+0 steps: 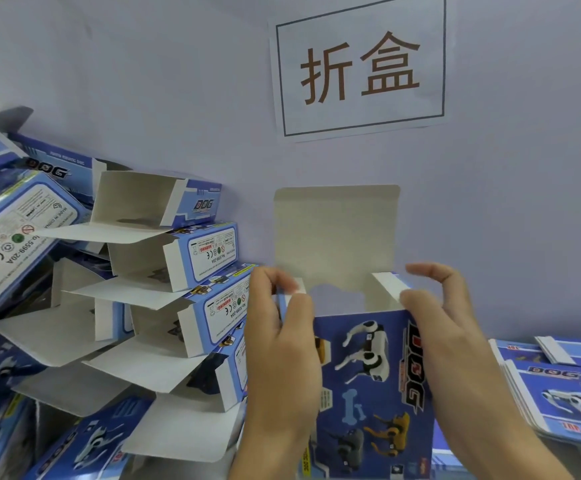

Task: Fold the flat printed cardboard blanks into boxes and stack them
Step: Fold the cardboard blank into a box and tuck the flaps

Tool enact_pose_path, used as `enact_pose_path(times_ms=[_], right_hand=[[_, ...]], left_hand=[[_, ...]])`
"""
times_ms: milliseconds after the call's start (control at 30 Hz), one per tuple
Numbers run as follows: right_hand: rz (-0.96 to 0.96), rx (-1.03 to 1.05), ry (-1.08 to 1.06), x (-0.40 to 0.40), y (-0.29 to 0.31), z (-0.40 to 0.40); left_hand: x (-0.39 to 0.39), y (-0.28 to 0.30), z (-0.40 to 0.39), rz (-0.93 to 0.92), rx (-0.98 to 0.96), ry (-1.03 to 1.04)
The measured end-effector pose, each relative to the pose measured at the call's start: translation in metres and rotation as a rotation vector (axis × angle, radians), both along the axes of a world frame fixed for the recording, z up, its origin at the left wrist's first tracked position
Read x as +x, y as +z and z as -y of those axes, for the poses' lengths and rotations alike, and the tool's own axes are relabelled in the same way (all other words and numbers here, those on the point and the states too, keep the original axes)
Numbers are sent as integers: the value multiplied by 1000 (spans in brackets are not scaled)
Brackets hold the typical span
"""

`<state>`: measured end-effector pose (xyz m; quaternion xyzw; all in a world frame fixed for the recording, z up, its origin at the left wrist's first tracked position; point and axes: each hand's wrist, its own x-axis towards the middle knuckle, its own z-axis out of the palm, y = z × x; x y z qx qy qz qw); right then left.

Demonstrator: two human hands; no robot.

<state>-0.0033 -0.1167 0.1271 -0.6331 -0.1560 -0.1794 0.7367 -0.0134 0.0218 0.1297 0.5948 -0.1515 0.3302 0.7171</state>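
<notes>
Upright between both hands, the box (368,375) stands open-topped, lid flap (337,237) raised against the wall (178,81). The left hand (282,341) pinches the left dust flap (294,285); the right hand (448,327) pinches the right dust flap (391,284). Likely faults: a dust flap springing back and blocking the lid tuck, or uneven thumb pressure creasing the panel. The leaning stack of folded boxes (178,271) just left could topple if nudged. Flat blanks (556,386) lie right.

Body in view: two hands with forearms | left hand (282,341): bare, no glove, ring or watch | right hand (452,334): bare, no glove, ring or watch | forearms: uncovered to frame edge, no sleeve | nails: short, unpainted
</notes>
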Motion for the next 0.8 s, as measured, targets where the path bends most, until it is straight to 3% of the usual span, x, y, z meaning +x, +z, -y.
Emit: enact_pose_path(times_ms=[200, 400, 533, 667, 800], right_hand=[[-24, -37, 69, 4, 1, 1], [14, 147, 157, 6, -5, -1], [-3, 229, 297, 3, -9, 5], [56, 65, 231, 11, -1, 1], [90, 68, 281, 10, -8, 3]], left_hand=[[4, 1, -10, -62, -33, -128], [6, -1, -11, 95, -37, 3], [2, -2, -13, 89, -163, -122], [-1, -1, -11, 62, 4, -125], [0, -4, -13, 68, 25, -150]])
